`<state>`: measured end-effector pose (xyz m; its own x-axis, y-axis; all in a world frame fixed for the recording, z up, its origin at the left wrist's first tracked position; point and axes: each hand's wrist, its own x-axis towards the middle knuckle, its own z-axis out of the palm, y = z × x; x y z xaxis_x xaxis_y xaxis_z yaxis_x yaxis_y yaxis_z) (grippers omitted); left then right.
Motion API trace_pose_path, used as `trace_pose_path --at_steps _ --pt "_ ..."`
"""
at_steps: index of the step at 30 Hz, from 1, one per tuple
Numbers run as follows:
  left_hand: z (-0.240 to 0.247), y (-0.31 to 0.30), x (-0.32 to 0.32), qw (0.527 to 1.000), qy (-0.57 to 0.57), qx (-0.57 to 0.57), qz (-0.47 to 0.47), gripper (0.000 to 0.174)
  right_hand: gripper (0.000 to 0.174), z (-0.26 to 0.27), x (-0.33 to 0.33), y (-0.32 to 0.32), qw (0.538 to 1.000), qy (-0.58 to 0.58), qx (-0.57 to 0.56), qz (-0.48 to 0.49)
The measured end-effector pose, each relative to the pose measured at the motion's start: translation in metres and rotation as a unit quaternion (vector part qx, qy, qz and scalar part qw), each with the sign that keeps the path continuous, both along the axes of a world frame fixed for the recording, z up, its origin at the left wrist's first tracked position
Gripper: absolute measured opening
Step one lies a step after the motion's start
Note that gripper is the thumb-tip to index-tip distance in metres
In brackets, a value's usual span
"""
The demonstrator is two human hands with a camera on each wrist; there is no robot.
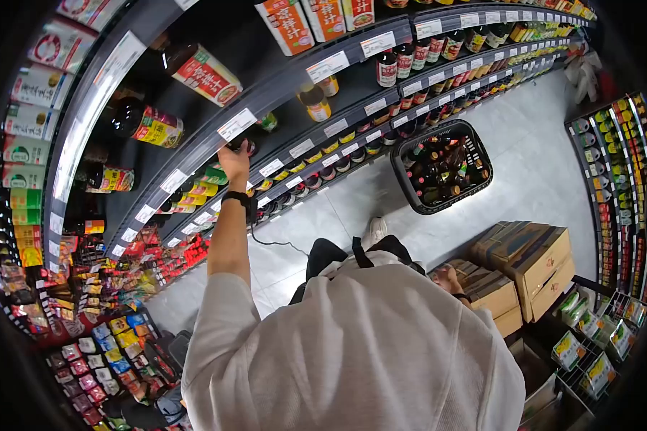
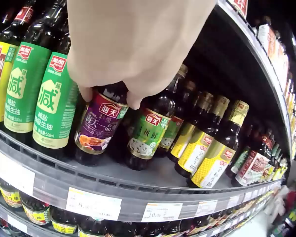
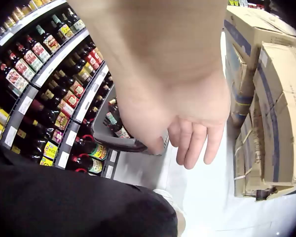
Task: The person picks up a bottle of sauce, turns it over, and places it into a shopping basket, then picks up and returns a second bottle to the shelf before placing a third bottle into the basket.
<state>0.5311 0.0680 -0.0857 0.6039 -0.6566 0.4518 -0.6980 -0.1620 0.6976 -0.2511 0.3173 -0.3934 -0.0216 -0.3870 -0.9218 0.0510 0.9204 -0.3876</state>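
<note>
At the shelf on the left, my left hand (image 1: pixel 234 161) reaches in among sauce bottles. The left wrist view shows its thumb and a finger on either side of a dark soy sauce bottle with a purple label (image 2: pixel 99 126), gripping its upper part. That bottle stands near the shelf's front lip. Green-labelled bottles (image 2: pixel 53 103) stand to its left, and another dark bottle with a green label (image 2: pixel 147 132) is close on its right. My right hand (image 3: pixel 175 111) hangs beside the body, its fingers loosely down and holding nothing; the cardboard boxes are close by.
A black shopping basket (image 1: pixel 446 208) holding many bottles sits on the floor near the shelves. Cardboard boxes (image 1: pixel 546 276) are stacked on the right. Another stocked shelf (image 1: pixel 611 187) stands across the aisle. Price tags (image 2: pixel 93 203) line the shelf edge.
</note>
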Motion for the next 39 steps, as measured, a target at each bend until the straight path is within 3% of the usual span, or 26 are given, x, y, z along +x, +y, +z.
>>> trace_pose_path --at_steps 1,2,4,6,7,9,12,13,15,18,22,25,27,29,31,35,36,39 --pt "0.007 -0.003 -0.007 0.998 -0.051 0.014 0.019 0.047 0.033 -0.005 -0.001 -0.004 0.972 0.075 -0.104 0.198" --pt "0.019 -0.005 -0.017 0.994 -0.102 0.030 0.038 0.047 0.035 -0.004 0.003 -0.013 0.889 0.145 -0.201 0.384" --pt "0.028 -0.012 -0.023 0.985 -0.155 0.047 0.063 0.046 0.039 0.000 0.016 -0.029 0.850 0.188 -0.244 0.428" --pt "0.028 -0.016 -0.017 0.993 -0.085 0.076 0.027 0.055 0.044 0.042 0.049 -0.047 0.967 0.142 -0.138 0.159" --pt "0.027 -0.017 -0.016 0.995 -0.048 0.089 0.011 0.060 0.044 0.062 0.060 -0.059 0.970 0.131 -0.140 0.146" --pt "0.020 -0.018 -0.017 0.994 -0.054 0.085 0.031 0.053 0.043 0.100 0.079 -0.081 0.976 0.108 -0.146 0.122" --pt "0.013 -0.023 -0.026 0.989 -0.093 0.071 0.088 0.048 0.043 0.127 0.099 -0.106 0.968 0.137 -0.143 0.151" --pt "0.010 -0.026 -0.031 0.979 -0.172 -0.002 0.110 0.030 0.043 0.130 0.099 -0.107 0.965 0.152 -0.142 0.158" --pt "0.011 -0.025 -0.034 0.981 -0.159 0.016 0.114 0.031 0.043 0.114 0.100 -0.106 0.964 0.167 -0.136 0.158" --pt "-0.007 -0.027 -0.019 0.996 -0.072 0.051 0.032 0.043 0.038 0.117 0.104 -0.109 0.958 0.171 -0.119 0.199" --pt "0.007 -0.033 -0.039 0.997 0.010 -0.058 0.044 0.037 0.045 0.145 0.127 -0.121 0.967 0.159 -0.102 0.169" --pt "0.034 -0.030 -0.057 0.995 0.017 -0.094 0.042 0.018 0.045 0.157 0.140 -0.130 0.967 0.149 -0.114 0.175" --pt "0.026 -0.028 -0.055 0.996 0.015 -0.075 0.047 0.022 0.047 0.162 0.149 -0.139 0.958 0.169 -0.121 0.196" --pt "0.027 -0.025 -0.060 0.988 0.130 -0.073 0.042 0.022 0.047 0.164 0.155 -0.146 0.958 0.176 -0.110 0.199" --pt "0.012 -0.022 -0.060 0.973 0.214 -0.064 0.050 0.044 0.046 0.167 0.163 -0.150 0.953 0.193 -0.105 0.208" --pt "-0.044 -0.025 -0.051 0.963 0.235 -0.076 0.109 0.059 0.048 0.171 0.165 -0.154 0.941 0.197 -0.118 0.249" --pt "-0.097 -0.028 -0.025 0.955 0.276 -0.083 0.076 0.052 0.048 0.180 0.168 -0.155 0.936 0.217 -0.112 0.252" --pt "-0.082 -0.031 -0.025 0.919 0.380 -0.078 0.069 0.045 0.047 0.182 0.161 -0.156 0.929 0.245 -0.113 0.253"
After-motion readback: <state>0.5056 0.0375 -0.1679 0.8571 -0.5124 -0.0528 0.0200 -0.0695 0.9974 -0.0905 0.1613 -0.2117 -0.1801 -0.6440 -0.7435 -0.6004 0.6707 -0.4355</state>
